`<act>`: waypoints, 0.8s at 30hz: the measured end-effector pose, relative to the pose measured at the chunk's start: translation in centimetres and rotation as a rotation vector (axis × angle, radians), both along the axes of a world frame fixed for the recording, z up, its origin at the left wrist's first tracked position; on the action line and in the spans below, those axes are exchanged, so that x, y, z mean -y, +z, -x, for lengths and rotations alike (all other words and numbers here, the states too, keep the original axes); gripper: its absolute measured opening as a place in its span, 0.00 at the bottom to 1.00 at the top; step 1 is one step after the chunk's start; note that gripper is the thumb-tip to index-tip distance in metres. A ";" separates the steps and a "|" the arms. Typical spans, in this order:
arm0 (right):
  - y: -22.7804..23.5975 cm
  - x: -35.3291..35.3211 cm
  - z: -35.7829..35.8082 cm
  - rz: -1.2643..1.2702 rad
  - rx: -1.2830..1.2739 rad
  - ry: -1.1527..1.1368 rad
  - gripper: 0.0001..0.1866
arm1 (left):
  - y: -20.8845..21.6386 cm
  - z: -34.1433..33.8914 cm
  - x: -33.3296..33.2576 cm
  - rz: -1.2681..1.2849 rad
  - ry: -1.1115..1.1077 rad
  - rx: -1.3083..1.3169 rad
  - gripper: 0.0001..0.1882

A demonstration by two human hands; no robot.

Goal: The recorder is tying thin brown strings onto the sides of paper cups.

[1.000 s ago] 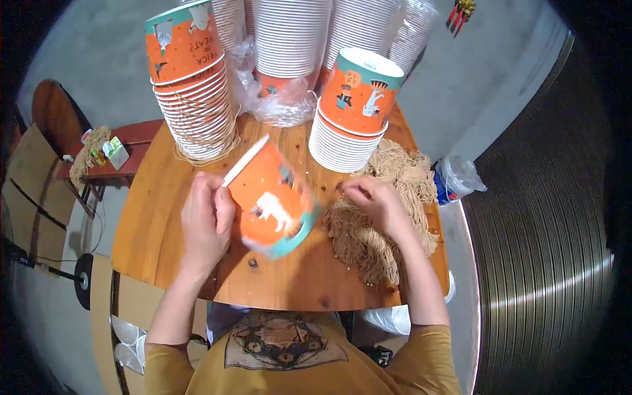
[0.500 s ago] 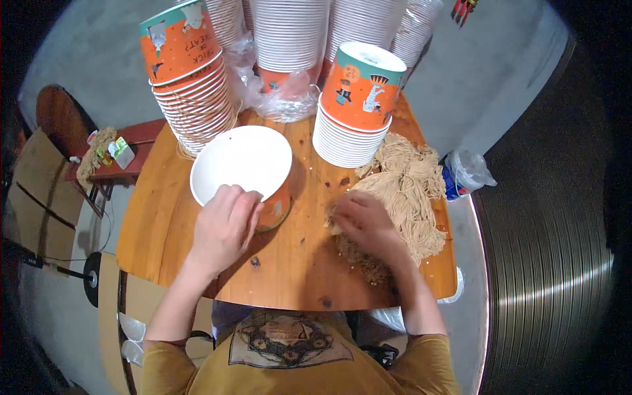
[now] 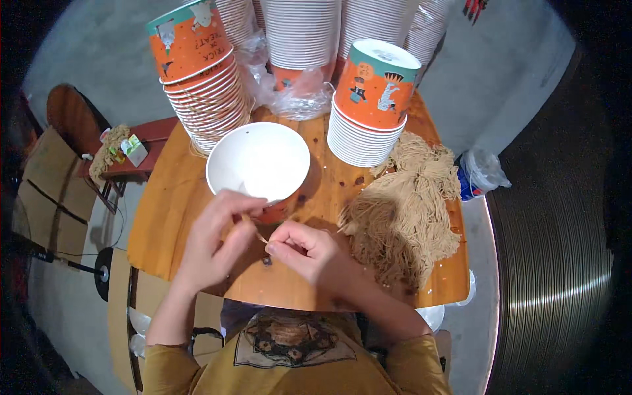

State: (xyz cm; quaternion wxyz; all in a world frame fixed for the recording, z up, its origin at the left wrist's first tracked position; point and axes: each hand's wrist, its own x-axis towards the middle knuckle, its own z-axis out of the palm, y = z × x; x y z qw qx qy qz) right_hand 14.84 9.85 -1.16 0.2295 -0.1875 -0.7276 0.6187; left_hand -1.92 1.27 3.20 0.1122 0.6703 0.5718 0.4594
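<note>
A white-lined paper bucket (image 3: 260,155) with an orange outside leans on the table with its mouth tipped toward me. At its near rim is my left hand (image 3: 220,240), fingers bent around one end of a short tan cord (image 3: 255,228). My right hand (image 3: 306,253) pinches the cord's other end between thumb and fingertips, just right of the left hand. Fingers partly hide the cord. A loose heap of tan cords (image 3: 408,210) lies on the table to the right of my right hand.
Nested orange buckets with cords looped round them (image 3: 204,92) stand at left. Upturned buckets (image 3: 372,105) form another stack at right. Plastic-wrapped white bucket stacks (image 3: 303,33) fill the back of the wooden table (image 3: 171,237). A small red bench (image 3: 155,131) stands beyond its left side.
My right hand has left the cord heap and come left to meet my left hand, bringing a cord. The view has shifted slightly, and the bucket's mouth now faces me more.
</note>
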 end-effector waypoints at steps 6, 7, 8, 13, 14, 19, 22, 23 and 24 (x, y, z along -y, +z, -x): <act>-1.9 0.2 0.9 0.157 -0.114 0.065 0.07 | -1.9 0.2 2.0 0.166 -0.014 -0.001 0.05; -2.3 0.2 1.2 0.168 -0.158 0.029 0.06 | -2.0 0.3 1.7 0.168 -0.011 -0.001 0.05; -2.5 0.2 1.4 0.180 -0.202 -0.005 0.05 | -2.2 0.3 1.3 0.143 -0.017 -0.022 0.05; -2.0 0.4 1.4 0.106 -0.181 -0.115 0.03 | -2.2 0.2 0.8 0.069 0.052 -0.027 0.04; -1.8 0.3 1.2 0.050 -0.102 -0.146 0.03 | -1.9 0.5 0.5 -0.043 0.124 -0.219 0.06; -0.8 0.0 1.1 -0.061 -0.056 -0.231 0.02 | 0.3 1.7 -1.5 -0.105 0.071 -0.504 0.16; -0.9 -0.3 1.4 0.067 -0.110 -0.210 0.03 | 0.9 1.2 -0.8 -0.076 -0.038 -0.540 0.20; -0.9 -0.2 1.6 0.127 -0.183 -0.179 0.04 | 1.2 0.6 -0.5 -0.063 -0.051 -0.484 0.20; -0.6 -0.2 1.6 0.127 -0.182 -0.177 0.04 | 1.1 0.5 -0.3 -0.062 -0.048 -0.483 0.20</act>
